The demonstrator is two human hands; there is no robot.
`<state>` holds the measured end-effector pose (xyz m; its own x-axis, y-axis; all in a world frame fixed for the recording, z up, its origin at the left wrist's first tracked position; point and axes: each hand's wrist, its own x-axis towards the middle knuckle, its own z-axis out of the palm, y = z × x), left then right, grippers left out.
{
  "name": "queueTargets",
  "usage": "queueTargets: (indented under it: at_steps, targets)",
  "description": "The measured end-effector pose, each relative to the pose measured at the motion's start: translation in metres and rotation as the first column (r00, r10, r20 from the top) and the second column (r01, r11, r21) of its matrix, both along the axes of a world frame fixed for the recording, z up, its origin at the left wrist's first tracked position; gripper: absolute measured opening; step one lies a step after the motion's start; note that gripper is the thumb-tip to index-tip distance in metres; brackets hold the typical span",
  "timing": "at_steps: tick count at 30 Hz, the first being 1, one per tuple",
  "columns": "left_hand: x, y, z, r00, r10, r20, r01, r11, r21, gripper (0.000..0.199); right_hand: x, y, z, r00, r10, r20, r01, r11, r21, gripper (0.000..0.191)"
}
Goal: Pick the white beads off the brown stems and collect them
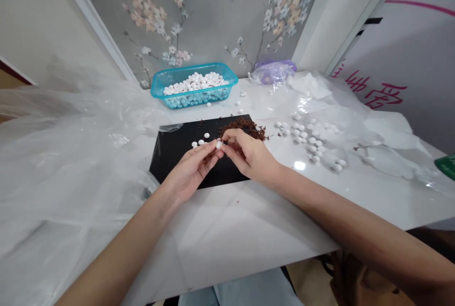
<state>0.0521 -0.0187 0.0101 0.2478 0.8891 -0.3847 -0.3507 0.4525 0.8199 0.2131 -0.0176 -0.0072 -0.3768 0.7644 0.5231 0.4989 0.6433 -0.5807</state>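
Over a black mat (177, 159), my left hand (192, 168) pinches a small white ball (219, 145) between thumb and fingers. My right hand (250, 154) meets it there, its thumb and forefinger closed at the ball's right side; whether they hold a small brown piece cannot be made out. Several white balls (194, 144) lie on the mat just beyond my left fingertips, with one more (206, 135) a little farther back. A heap of small dark brown pieces (249, 128) sits at the mat's back right, partly behind my right hand.
A blue basket (194, 97) full of white balls stands at the back of the white table (227, 235). Many loose white balls (302, 134) are spread on the right. Clear plastic sheeting (71, 154) covers the left; plastic bags and a purple item (273, 71) lie at the back right.
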Motion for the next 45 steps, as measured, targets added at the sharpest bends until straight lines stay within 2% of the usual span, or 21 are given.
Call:
queueTargets:
  at_steps: [7, 15, 19, 22, 24, 26, 27, 29, 32, 34, 37, 40, 43, 45]
  targets:
    - [0.001, 0.000, 0.001, 1.000, 0.030, 0.000, -0.030, 0.999, -0.018, 0.014, -0.002, 0.000, -0.003, 1.000, -0.003, 0.011, 0.003, 1.000, 0.011, 0.016]
    - [-0.003, 0.002, -0.001, 0.999, 0.006, 0.032, -0.008, 0.999, 0.052, 0.011, -0.002, 0.000, -0.008, 0.998, -0.027, 0.062, 0.016, 0.985, 0.170, 0.025]
    - [-0.003, 0.001, -0.004, 1.000, 0.005, 0.018, -0.006, 0.999, 0.054, 0.009, -0.003, 0.001, -0.009, 0.995, -0.037, 0.092, 0.017, 0.977, 0.211, 0.024]
    - [-0.003, 0.001, -0.005, 0.998, -0.001, -0.056, 0.008, 0.993, 0.118, 0.008, -0.002, 0.002, -0.008, 0.998, -0.015, 0.068, 0.003, 0.983, 0.186, 0.020]
    - [-0.006, 0.003, -0.005, 0.981, 0.017, -0.192, 0.027, 0.974, 0.223, 0.014, 0.000, 0.003, -0.008, 0.999, -0.030, 0.034, 0.024, 0.988, 0.153, 0.015]
    - [-0.014, 0.007, -0.005, 0.915, 0.100, -0.390, 0.062, 0.922, 0.382, 0.021, 0.003, 0.004, -0.008, 0.996, -0.091, -0.024, 0.093, 0.987, 0.131, 0.014]
    - [-0.019, 0.010, -0.006, 0.854, 0.166, -0.493, 0.097, 0.880, 0.465, 0.023, 0.005, 0.005, -0.009, 0.989, -0.133, -0.058, 0.140, 0.982, 0.126, 0.014]
    - [-0.030, 0.018, -0.009, 0.682, 0.302, -0.666, 0.230, 0.776, 0.587, 0.024, 0.007, 0.007, -0.010, 0.973, -0.205, -0.110, 0.217, 0.969, 0.120, 0.015]
    - [-0.046, 0.027, -0.015, 0.433, 0.416, -0.799, 0.472, 0.651, 0.595, 0.020, 0.009, 0.011, -0.012, 0.956, -0.278, -0.097, 0.289, 0.949, 0.128, 0.016]
    - [-0.051, 0.028, -0.019, 0.362, 0.432, -0.826, 0.566, 0.602, 0.563, 0.019, 0.008, 0.013, -0.013, 0.946, -0.318, -0.061, 0.323, 0.937, 0.133, 0.016]
    - [-0.052, 0.025, -0.023, 0.354, 0.418, -0.837, 0.608, 0.577, 0.546, 0.021, 0.006, 0.013, -0.017, 0.937, -0.348, -0.028, 0.349, 0.928, 0.134, 0.019]
    - [-0.045, 0.020, -0.026, 0.347, 0.394, -0.851, 0.607, 0.597, 0.524, 0.041, 0.003, 0.013, -0.019, 0.935, -0.354, -0.026, 0.355, 0.928, 0.111, 0.020]
    - [-0.035, 0.018, -0.030, 0.239, 0.359, -0.902, 0.661, 0.620, 0.422, 0.074, 0.001, 0.013, -0.021, 0.939, -0.342, -0.049, 0.344, 0.938, 0.052, 0.022]
    - [-0.028, 0.021, -0.033, 0.147, 0.341, -0.929, 0.709, 0.618, 0.339, 0.083, 0.001, 0.014, -0.022, 0.940, -0.335, -0.063, 0.337, 0.942, 0.015, 0.022]
